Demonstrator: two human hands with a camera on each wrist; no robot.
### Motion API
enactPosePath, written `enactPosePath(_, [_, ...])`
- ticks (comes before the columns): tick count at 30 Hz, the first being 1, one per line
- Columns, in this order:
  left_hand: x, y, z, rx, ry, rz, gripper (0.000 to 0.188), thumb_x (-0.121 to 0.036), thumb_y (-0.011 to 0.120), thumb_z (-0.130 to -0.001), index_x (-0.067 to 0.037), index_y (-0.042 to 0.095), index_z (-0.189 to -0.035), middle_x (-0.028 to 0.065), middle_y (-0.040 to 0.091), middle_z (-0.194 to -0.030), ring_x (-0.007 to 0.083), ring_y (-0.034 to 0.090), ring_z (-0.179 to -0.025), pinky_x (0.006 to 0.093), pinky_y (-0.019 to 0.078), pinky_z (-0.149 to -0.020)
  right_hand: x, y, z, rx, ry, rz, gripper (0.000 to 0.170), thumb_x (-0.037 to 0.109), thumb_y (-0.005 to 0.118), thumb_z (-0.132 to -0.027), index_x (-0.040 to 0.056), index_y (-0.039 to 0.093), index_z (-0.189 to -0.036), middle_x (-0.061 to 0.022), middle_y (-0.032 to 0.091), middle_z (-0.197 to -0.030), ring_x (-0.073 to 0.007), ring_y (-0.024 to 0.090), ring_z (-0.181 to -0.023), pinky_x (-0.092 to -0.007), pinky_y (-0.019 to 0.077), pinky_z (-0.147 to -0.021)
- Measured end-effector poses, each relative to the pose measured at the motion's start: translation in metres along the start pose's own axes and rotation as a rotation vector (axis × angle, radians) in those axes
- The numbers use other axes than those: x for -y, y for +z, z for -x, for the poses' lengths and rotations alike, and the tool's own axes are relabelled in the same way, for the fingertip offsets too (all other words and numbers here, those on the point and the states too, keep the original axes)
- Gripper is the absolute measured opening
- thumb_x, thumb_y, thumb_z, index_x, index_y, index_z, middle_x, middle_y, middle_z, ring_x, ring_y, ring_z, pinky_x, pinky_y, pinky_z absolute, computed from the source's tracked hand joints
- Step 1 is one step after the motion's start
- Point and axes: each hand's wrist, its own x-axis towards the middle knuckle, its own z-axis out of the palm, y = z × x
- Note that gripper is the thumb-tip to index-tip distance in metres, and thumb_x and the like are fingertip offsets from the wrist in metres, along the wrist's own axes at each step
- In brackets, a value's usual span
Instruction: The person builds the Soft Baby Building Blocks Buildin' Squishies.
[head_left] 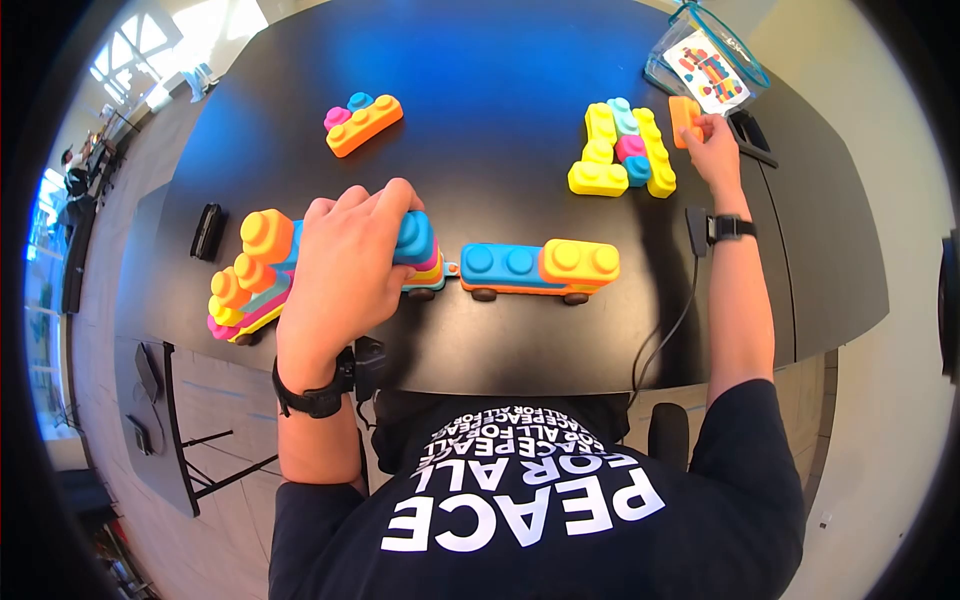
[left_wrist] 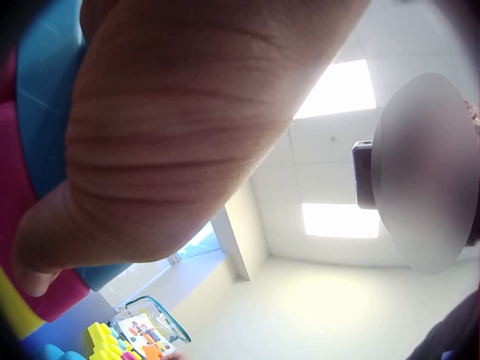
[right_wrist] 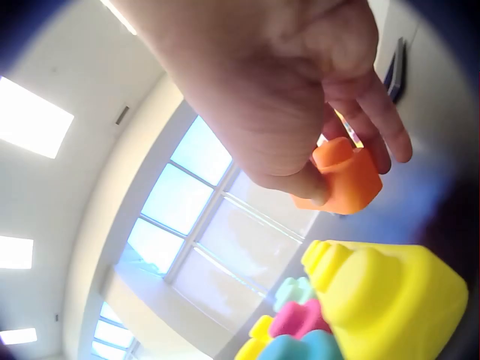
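A toy train of chunky building blocks (head_left: 256, 236) stands at the left of the dark table, stacked in orange, pink, yellow and blue. My left hand (head_left: 345, 260) grips this stack from above, hiding its middle; in the left wrist view the thumb presses against the pink block (left_wrist: 56, 281). Hitched to its right end is a wheeled car (head_left: 515, 270) with a blue block and a yellow one on top. At the far right my right hand (head_left: 716, 155) pinches an orange block (right_wrist: 346, 180) between thumb and fingers, beside a group of yellow, pink and blue blocks (head_left: 600, 150).
A long orange block with pink, blue and yellow pieces (head_left: 364, 125) lies at the back left. A clear zip bag (head_left: 745, 70) with a picture card (head_left: 705, 75) sits at the back right. A black case (head_left: 206, 232) lies at left; a cable (head_left: 665, 345) trails near the right arm.
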Motion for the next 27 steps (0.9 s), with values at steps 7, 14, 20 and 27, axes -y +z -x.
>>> enactPosePath(7, [-0.002,0.001,-0.002,0.008,-0.001,0.017,0.061,-0.004,0.099,-0.079,-0.014,0.069,-0.131,0.0069,0.072,-0.105,0.0339,0.071,-0.107,0.0472,0.048,-0.097,0.207,-0.05,0.15,0.256,-0.498,-0.501,0.035,0.011,0.09,-0.103,0.0043,0.076,-0.135,-0.0114,0.082,-0.131,-0.0222,0.082,-0.117,-0.0381,0.0677,-0.099])
enactPosePath(14, [-0.001,0.0,-0.001,0.007,0.008,0.011,0.061,-0.005,0.1,-0.079,-0.015,0.069,-0.131,0.0071,0.072,-0.105,0.0341,0.071,-0.107,0.0472,0.048,-0.097,0.253,-0.01,0.217,0.452,-0.796,-0.331,0.039,0.01,0.091,-0.095,0.0087,0.078,-0.132,-0.0127,0.079,-0.131,-0.0376,0.077,-0.118,-0.0467,0.0643,-0.101])
enactPosePath(20, [-0.003,0.0,-0.001,0.006,0.0,0.005,0.062,-0.005,0.1,-0.079,-0.015,0.068,-0.131,0.0068,0.071,-0.104,0.034,0.071,-0.106,0.0472,0.0474,-0.096,0.249,0.004,0.223,0.51,-0.834,-0.187,0.037,0.017,0.089,-0.096,0.0129,0.079,-0.131,-0.0078,0.077,-0.13,-0.0353,0.076,-0.112,-0.0491,0.0628,-0.098])
enactPosePath(27, [-0.002,0.001,-0.001,0.002,0.012,0.01,0.062,-0.005,0.1,-0.079,-0.015,0.068,-0.131,0.007,0.071,-0.104,0.0339,0.07,-0.106,0.0473,0.0472,-0.096,0.247,-0.005,0.226,0.53,-0.869,-0.092,0.041,0.023,0.094,-0.095,0.013,0.078,-0.132,-0.0071,0.078,-0.135,-0.0352,0.076,-0.118,-0.0495,0.0607,-0.102])
